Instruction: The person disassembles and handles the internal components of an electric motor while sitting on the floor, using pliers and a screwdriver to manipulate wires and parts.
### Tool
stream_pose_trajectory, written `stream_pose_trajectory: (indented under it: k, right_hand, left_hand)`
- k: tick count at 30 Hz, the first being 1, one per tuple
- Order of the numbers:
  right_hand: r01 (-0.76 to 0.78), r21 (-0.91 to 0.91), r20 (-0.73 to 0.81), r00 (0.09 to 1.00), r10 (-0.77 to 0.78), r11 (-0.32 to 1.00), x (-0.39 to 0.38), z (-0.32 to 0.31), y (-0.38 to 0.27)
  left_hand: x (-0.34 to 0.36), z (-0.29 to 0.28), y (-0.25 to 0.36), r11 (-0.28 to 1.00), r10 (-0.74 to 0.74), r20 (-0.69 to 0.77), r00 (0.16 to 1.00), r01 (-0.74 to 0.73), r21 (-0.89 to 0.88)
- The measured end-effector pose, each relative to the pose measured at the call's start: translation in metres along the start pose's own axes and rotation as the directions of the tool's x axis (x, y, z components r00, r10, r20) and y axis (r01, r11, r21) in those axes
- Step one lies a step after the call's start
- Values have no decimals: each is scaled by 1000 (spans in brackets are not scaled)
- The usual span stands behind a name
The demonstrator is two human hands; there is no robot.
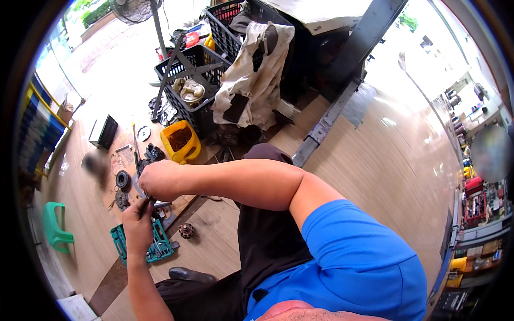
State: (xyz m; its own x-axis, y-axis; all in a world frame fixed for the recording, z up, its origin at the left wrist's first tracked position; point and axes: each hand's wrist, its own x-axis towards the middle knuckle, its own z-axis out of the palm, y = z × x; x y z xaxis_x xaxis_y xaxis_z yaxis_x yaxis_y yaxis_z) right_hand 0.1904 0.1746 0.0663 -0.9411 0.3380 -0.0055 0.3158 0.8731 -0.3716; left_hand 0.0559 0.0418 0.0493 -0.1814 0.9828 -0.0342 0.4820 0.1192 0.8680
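My left hand (137, 223) is closed on a small dark metal part (150, 204) held above the floor. My right hand (159, 180) comes across from the right, fingers curled down onto the same part, just above the left hand. Which tool or piece sits between the fingers is too small to tell. Under my left hand lies an open teal tool case (158, 247). A small round metal part (186, 231) rests on the floor right of the case.
A yellow cut-open jug (181, 141) stands beyond my hands. Black plastic crates (194, 88) with parts and a dirty cloth (256, 75) sit behind it. Loose bearings and rings (122, 180) lie on cardboard. A green stool (54, 223) is at left, a steel beam (332, 109) at right.
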Motion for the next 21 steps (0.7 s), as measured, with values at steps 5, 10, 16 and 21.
stream_pose_trajectory:
  k: [5, 10, 16, 21]
  right_hand:
    - [-90, 112, -86, 991, 100, 990, -1, 3, 3]
    - [-69, 223, -196, 974, 114, 972, 4, 14, 5]
    - [128, 637, -296, 951, 88, 760, 7, 31, -14]
    - [-64, 958, -4, 972, 235, 278, -1, 33, -28]
  left_hand:
    - [1, 4, 8, 981, 60, -30, 998, -53, 187]
    - [7, 7, -2, 988, 0, -187, 982, 29, 154]
    - [13, -11, -28, 956, -37, -300, 953, -54, -289]
    - [13, -3, -8, 837, -33, -374, 927, -179, -518]
